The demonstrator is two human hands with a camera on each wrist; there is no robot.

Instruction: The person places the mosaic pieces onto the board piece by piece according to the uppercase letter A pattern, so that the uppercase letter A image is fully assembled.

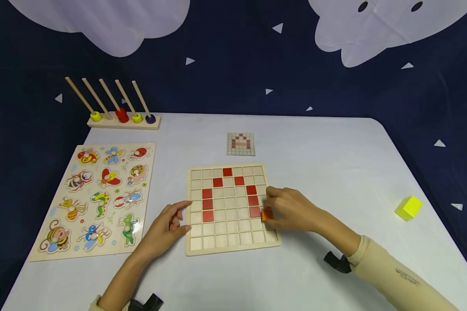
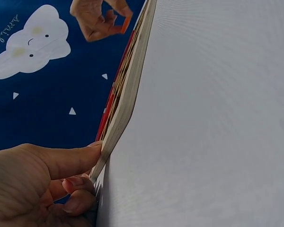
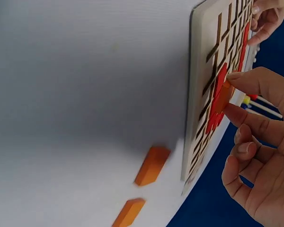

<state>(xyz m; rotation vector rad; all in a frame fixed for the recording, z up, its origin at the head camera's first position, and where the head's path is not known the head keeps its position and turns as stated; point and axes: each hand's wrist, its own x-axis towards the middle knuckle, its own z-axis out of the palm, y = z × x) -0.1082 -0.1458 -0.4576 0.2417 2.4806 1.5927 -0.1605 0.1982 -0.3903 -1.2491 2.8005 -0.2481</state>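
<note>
A wooden grid board (image 1: 233, 239) lies on the table, with red square tiles (image 1: 207, 204) set in an arch of stepped lines. My right hand (image 1: 293, 209) pinches an orange tile (image 3: 222, 97) between thumb and index finger, over the board's right side; its other fingers are loosely curled. At the opposite edge, my left hand (image 1: 167, 226) touches the frame with thumb and index finger spread apart along it. In the left wrist view, a fingertip rests right at the board's rim (image 2: 128, 99). A small pattern card (image 1: 241, 151) showing a similar arch lies behind the board.
Two orange pieces (image 3: 152, 165) lie on the table beside the board, hidden from the head view. A yellow block (image 1: 408, 208) sits far right. An insect puzzle board (image 1: 113, 255) lies at left, with a peg stand (image 1: 113, 123) of coloured beads behind it.
</note>
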